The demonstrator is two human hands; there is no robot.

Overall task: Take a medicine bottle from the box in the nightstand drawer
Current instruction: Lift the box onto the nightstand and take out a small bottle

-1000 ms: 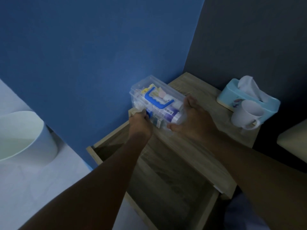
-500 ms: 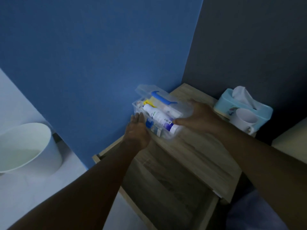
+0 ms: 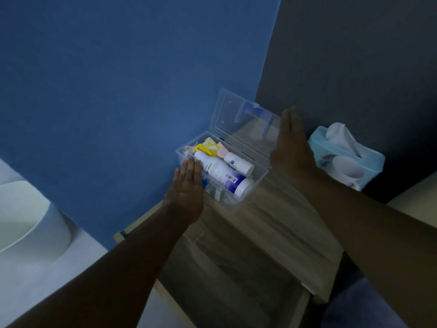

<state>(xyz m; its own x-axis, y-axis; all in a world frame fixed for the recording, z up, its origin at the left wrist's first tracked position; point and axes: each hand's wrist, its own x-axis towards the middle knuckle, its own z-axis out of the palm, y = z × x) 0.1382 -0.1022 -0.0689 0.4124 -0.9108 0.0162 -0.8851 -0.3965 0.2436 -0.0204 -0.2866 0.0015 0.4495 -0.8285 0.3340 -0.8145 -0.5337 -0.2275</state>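
Box [image 3: 246,185] on nightstand [image 3: 283,223], lid [image 3: 233,114] raised. Two bottles [image 3: 220,175] lying inside. Left hand [image 3: 186,197] flat against box's near-left end, fingers together. Right hand [image 3: 292,147] open behind lid, fingers together, holding nothing. Drawer [image 3: 227,278] open below

Dim light here, and a wooden nightstand [image 3: 272,223] sits in the corner. A blue wall [image 3: 118,91] runs along its left side, a dark grey wall [image 3: 354,55] behind it. Pale floor [image 3: 35,280] to its left.
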